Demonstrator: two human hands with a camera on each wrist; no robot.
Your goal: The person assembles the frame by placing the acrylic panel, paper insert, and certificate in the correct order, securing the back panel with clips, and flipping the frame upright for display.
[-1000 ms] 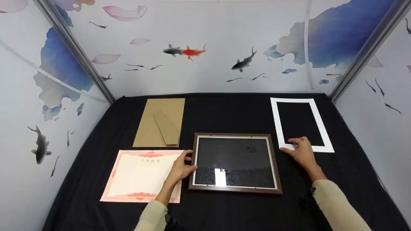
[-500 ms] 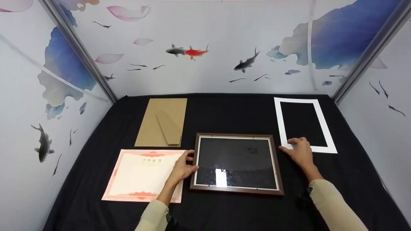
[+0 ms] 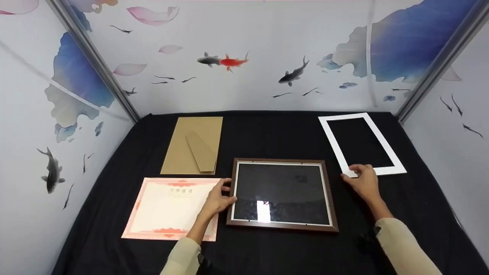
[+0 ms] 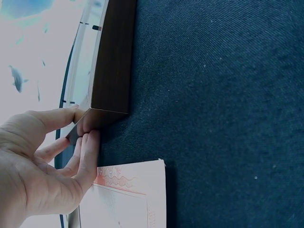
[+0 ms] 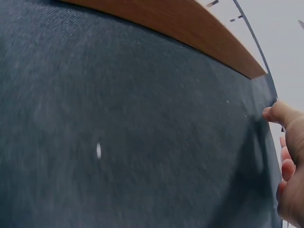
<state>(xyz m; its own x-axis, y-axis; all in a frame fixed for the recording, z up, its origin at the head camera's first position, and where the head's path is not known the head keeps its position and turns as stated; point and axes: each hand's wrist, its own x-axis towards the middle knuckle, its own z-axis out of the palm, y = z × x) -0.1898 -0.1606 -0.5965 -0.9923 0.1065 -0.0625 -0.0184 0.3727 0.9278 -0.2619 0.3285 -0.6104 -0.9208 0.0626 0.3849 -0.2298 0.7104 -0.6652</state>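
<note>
A brown picture frame (image 3: pixel 279 160) with a white inner edge and a dark, reflective pane lies in the middle of the black cloth. At its left side my left hand (image 3: pixel 216 198) holds it, thumb on the top edge and fingers against the outer side; the left wrist view shows this grip on the frame's corner (image 4: pixel 114 57). Between thumb and fingers, my right hand (image 3: pixel 365 183) pinches the near left corner of a white rectangular picture mat (image 3: pixel 383 143) with a large cut-out window. In the right wrist view, that hand (image 5: pixel 294 161) is partly cut off at the edge.
A pink-bordered certificate (image 3: pixel 168 210) lies left of the frame, beside my left hand. Behind it is a brown backing board (image 3: pixel 174 152) with a folded stand leg (image 3: pixel 200 152). White printed panels (image 3: pixel 244 84) enclose the table's back and sides.
My right hand has moved slightly right and away, and the mat has turned, its far end swinging left and its near right corner shifting outward. The left hand and picture frame stay put.
</note>
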